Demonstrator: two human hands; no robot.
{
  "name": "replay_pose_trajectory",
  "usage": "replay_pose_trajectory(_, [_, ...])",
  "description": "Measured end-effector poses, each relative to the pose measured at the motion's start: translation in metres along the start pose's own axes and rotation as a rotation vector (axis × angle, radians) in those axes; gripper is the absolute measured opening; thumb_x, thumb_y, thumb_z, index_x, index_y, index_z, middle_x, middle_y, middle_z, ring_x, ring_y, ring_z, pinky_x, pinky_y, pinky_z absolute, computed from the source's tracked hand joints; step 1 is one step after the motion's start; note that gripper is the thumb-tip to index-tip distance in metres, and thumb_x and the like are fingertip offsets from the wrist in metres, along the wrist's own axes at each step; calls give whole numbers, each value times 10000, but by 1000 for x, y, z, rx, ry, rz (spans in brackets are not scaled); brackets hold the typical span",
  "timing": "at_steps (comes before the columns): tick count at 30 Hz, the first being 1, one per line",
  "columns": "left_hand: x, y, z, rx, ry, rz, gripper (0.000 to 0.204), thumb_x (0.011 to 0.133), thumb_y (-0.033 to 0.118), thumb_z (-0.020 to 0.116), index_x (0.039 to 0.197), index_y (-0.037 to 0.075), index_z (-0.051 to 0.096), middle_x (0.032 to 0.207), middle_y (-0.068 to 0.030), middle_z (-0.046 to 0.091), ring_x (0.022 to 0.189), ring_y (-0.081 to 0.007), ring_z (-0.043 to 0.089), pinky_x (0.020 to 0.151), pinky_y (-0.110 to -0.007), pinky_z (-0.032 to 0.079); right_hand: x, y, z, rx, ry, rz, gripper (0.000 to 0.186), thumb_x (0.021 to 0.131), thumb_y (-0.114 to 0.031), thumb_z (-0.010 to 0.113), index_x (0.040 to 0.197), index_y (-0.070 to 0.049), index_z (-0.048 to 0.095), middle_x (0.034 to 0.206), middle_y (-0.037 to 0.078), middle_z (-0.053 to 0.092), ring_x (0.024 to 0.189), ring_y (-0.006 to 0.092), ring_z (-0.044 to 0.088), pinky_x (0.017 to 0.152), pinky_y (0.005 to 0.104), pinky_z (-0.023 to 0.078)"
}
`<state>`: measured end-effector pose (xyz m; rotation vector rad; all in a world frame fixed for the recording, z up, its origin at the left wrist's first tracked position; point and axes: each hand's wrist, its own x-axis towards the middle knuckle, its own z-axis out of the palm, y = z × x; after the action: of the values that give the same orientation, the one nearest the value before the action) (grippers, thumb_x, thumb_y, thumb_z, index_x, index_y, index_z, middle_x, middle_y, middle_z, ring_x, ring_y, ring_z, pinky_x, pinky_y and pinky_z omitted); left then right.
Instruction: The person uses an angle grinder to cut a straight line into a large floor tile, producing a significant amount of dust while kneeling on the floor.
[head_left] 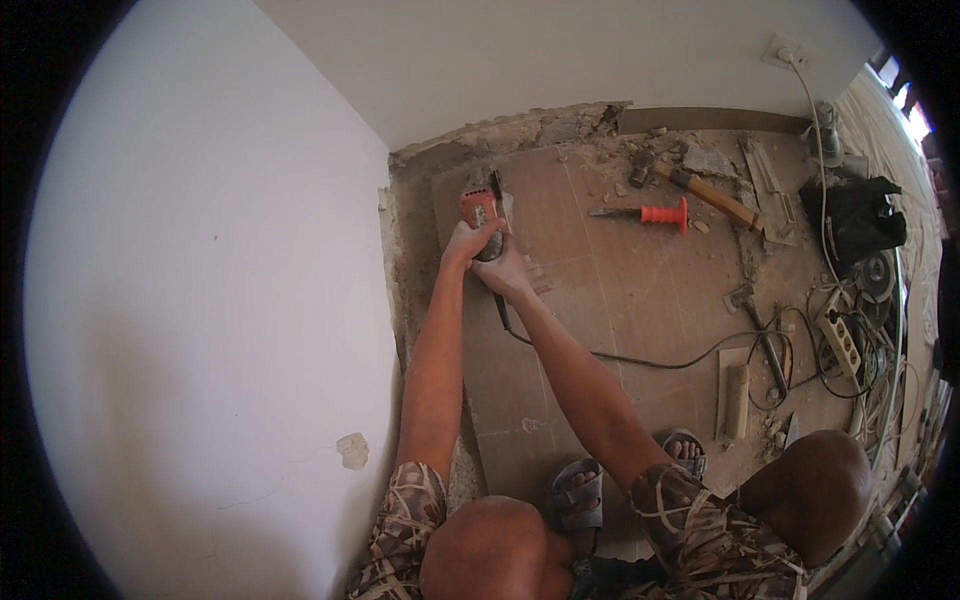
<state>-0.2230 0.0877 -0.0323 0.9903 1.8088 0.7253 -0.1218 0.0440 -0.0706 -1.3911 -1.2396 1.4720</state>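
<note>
Both of my hands are closed around a red and dark angle grinder (480,208) low over the tiled floor (590,290), close to the corner of the walls. My left hand (466,243) wraps the near left side of its body. Just right of it, my right hand (508,272) grips the dark rear part, with some fingers hidden. A dark disc or guard shows at the tool's far right side; its contact with the floor cannot be made out. The black cord (640,360) leaves the tool's rear and runs right across the tiles.
Broken plaster edges the wall base (470,140). To the right lie a chisel with a red guard (662,214), a wooden-handled hammer (725,200), a hatchet-like tool (768,345), a float (735,400), rubble (708,160), a black bag (855,225) and a power strip (840,340).
</note>
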Motion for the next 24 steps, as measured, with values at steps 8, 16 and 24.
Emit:
replay_pose_trajectory(8, [-2, 10, 11, 32, 27, -38, 624, 692, 417, 789, 1084, -42, 633, 979, -111, 663, 862, -193, 645, 762, -336, 491, 15, 20, -2, -51, 59, -30, 1012, 612, -377, 835, 1409, 2, 339, 1262, 193, 564, 1186, 288, 557, 966, 379, 448])
replay_pose_trajectory(16, [10, -4, 4, 82, 49, -18, 711, 688, 451, 793, 1103, -99, 613, 1006, -138, 661, 892, -210, 646, 779, -336, 488, 6, 1, -2, -99, -6, 73, 1047, 612, -407, 815, 1444, -28, 305, 1282, 203, 561, 1177, 296, 567, 965, 362, 453])
replay_pose_trajectory(24, [20, -12, -1, 32, -26, 2, 769, 694, 455, 791, 1139, -134, 576, 1033, -166, 648, 901, -228, 645, 774, -349, 493, 8, 6, 2, -9, 3, 50, 1047, 571, -461, 819, 1385, 13, 362, 1259, 250, 574, 1190, 365, 560, 987, 410, 443])
